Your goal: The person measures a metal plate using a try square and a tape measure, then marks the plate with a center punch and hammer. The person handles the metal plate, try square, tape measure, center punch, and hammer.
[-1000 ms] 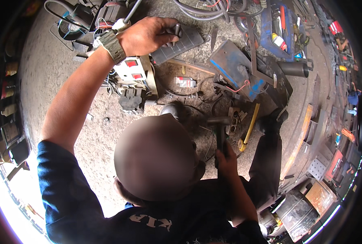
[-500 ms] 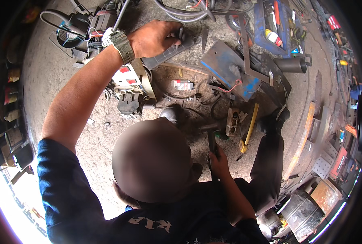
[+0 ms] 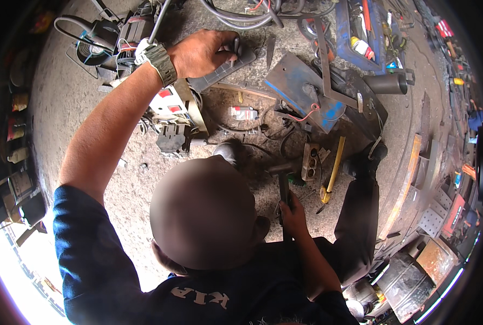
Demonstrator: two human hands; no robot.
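Note:
My left hand (image 3: 202, 55), with a watch on its wrist, reaches to the far side. Its fingers are closed round a short dark metal rod (image 3: 236, 47), held roughly upright. Under the rod lies a dark flat plate with grooves (image 3: 213, 78); whether the two touch I cannot tell. Nearer and to the right, my right hand (image 3: 294, 218) grips the dark handle of a hammer (image 3: 283, 187). The hammer head hangs low over the floor, well apart from the rod.
A blue-marked steel plate (image 3: 290, 81) lies right of the grooved plate, near a metal square (image 3: 328, 76). A blue tool tray (image 3: 380, 59) stands at the far right. A power strip (image 3: 172, 103), a yellow-handled tool (image 3: 335, 165) and cables (image 3: 247, 21) are about.
The view has shifted slightly. My left hand still holds the rod over the grooved plate, and my right hand keeps the hammer low in the same place.

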